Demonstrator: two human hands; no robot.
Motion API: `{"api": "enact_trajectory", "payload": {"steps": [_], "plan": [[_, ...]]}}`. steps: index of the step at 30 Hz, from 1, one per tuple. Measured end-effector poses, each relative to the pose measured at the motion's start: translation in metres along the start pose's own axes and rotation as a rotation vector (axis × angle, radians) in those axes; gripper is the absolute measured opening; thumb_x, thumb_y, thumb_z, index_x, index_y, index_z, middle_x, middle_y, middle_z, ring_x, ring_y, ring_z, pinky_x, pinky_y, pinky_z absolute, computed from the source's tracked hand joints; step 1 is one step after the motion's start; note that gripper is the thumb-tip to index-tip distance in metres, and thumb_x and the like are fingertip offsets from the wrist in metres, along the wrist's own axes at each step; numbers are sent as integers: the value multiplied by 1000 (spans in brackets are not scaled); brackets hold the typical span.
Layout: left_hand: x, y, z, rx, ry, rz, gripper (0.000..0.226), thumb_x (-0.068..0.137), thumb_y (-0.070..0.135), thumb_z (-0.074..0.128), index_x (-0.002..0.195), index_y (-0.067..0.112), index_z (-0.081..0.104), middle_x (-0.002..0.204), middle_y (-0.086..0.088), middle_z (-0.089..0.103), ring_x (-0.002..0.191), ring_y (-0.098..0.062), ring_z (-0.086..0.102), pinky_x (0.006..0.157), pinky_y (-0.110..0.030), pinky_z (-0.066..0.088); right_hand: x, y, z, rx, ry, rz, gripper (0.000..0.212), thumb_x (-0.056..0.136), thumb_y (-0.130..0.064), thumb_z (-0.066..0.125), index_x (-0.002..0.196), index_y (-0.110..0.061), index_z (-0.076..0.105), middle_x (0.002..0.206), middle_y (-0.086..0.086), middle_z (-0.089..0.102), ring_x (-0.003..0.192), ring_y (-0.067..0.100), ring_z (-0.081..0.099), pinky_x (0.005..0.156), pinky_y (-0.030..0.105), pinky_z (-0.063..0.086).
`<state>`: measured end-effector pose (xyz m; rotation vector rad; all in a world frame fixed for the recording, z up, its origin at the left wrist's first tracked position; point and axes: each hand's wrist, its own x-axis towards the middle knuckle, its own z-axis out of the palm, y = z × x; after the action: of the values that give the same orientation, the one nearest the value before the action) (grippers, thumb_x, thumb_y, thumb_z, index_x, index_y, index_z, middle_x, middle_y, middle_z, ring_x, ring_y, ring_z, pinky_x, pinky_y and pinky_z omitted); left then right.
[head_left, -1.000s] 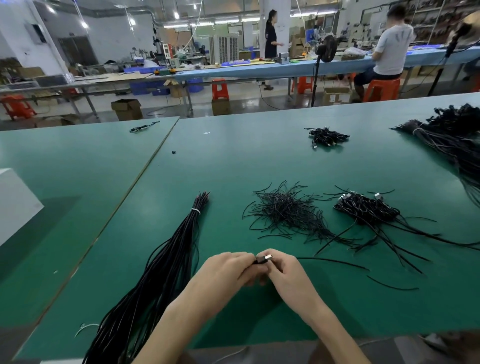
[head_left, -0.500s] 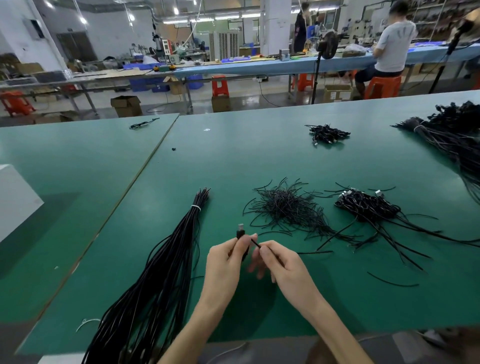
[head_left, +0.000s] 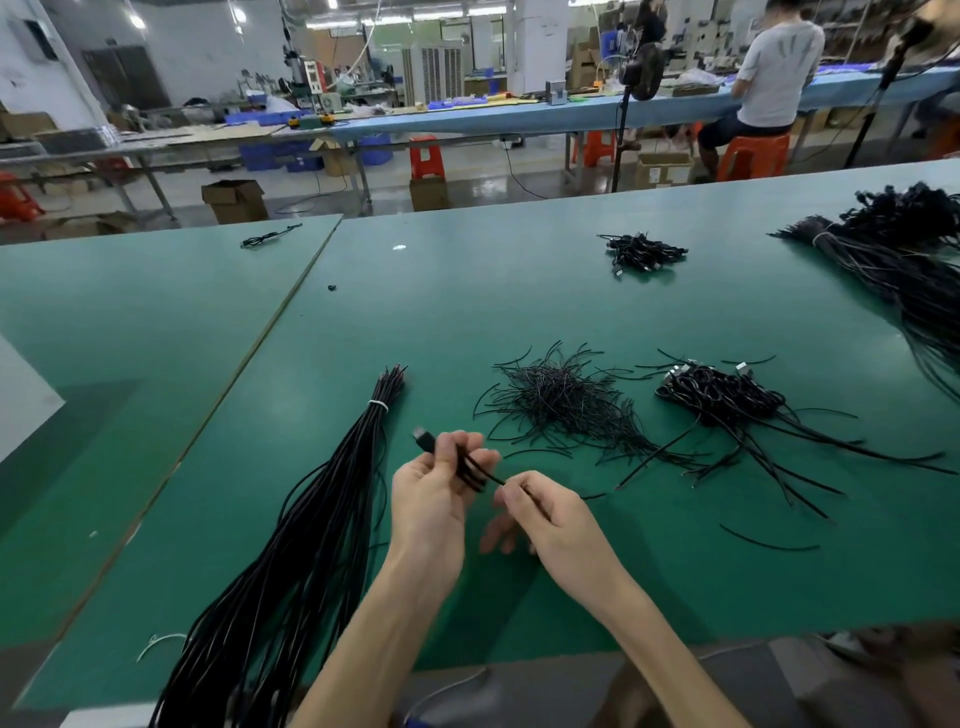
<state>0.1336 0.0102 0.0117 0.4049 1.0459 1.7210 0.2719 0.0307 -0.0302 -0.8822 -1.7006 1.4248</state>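
On the left of the green desk (head_left: 467, 291) lies a long cable bundle (head_left: 322, 519), its near end reaching the front edge, and we judge that a careless forearm could drag it off. Just right of it, raised above the desk, our left hand (head_left: 436, 499) grips a short folded cable (head_left: 467, 467). Its plug (head_left: 423, 440) pokes up past the fingers, and if that grip slackens the folds will likely spring open. Our right hand (head_left: 550, 514) pinches a thin black tie (head_left: 496, 478) running from the folded cable. The strand is so slim that it may slip from the pinch or wrap too loosely to hold. Further right sit the pile of ties (head_left: 561, 400) and a heap of tied cables (head_left: 722, 395). A sweeping pull could snag and scatter the loose ones.
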Motion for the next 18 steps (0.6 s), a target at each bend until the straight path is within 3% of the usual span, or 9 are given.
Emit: {"api": "enact_trajectory", "payload": {"steps": [2, 8, 13, 18], "plan": [[10, 13, -3, -137, 44, 62, 25, 108, 15, 44, 91, 2, 58, 78, -7, 64, 68, -18, 67, 78, -32, 64, 0, 0, -2, 6, -4, 19, 21, 110, -32, 46, 108, -17, 61, 83, 5, 79, 67, 14, 65, 63, 14, 45], [21, 33, -22, -230, -32, 127, 28, 108, 20, 42, 89, 6, 55, 72, 0, 58, 61, -11, 55, 75, -26, 60, 0, -1, -4, 1, -17, 8, 18, 110, -25, 46, 126, -27, 56, 83, 4, 79, 59, 16, 60, 59, 19, 45], [16, 17, -25, -136, -134, 171, 22, 100, 25, 48, 88, 8, 57, 74, 0, 59, 61, -12, 55, 79, -27, 59, -2, -3, -3, -23, -36, -6, 19, 108, -28, 51, 124, -29, 61, 81, 4, 79, 56, 17, 61, 57, 17, 45], [5, -2, -22, -22, -255, 168, 24, 104, 22, 44, 90, 8, 56, 75, -4, 58, 67, -16, 58, 88, -29, 57, -2, -1, -1, -59, -11, -15, 17, 108, -23, 52, 117, -29, 65, 78, 3, 78, 53, 18, 62, 55, 16, 44]]}}
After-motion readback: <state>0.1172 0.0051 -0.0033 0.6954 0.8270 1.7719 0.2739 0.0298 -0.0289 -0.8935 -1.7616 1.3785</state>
